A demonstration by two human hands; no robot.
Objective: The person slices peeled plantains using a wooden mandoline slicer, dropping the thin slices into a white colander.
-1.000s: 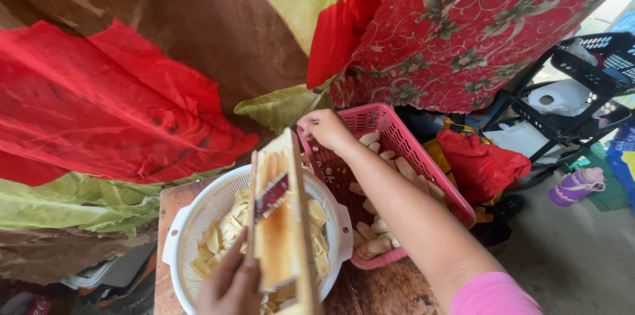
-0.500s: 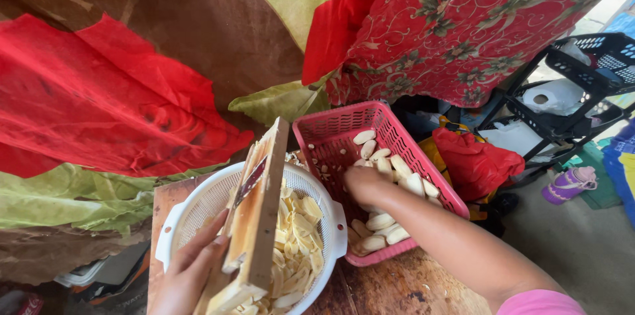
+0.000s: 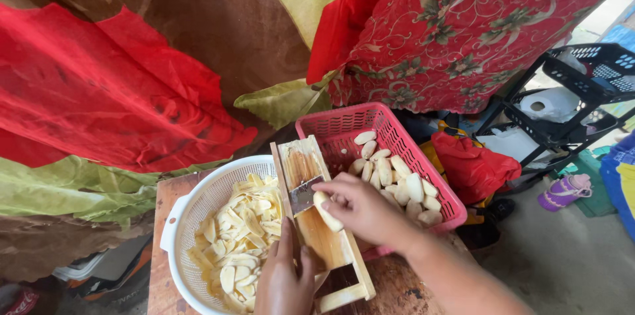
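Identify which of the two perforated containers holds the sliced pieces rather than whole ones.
The round white colander, under the wooden slicer, holds thin pale slices. The rectangular pink basket beside it holds whole peeled pieces.

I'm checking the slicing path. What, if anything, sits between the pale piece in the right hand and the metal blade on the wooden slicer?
Nothing visible does. The right hand presses the pale piece onto the wooden slicer, right beside the blade. The left hand grips the slicer's lower end, below that path.

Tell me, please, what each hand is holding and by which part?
Right hand pinches a pale peeled piece by its end; left hand grips the wooden slicer at its lower edge.
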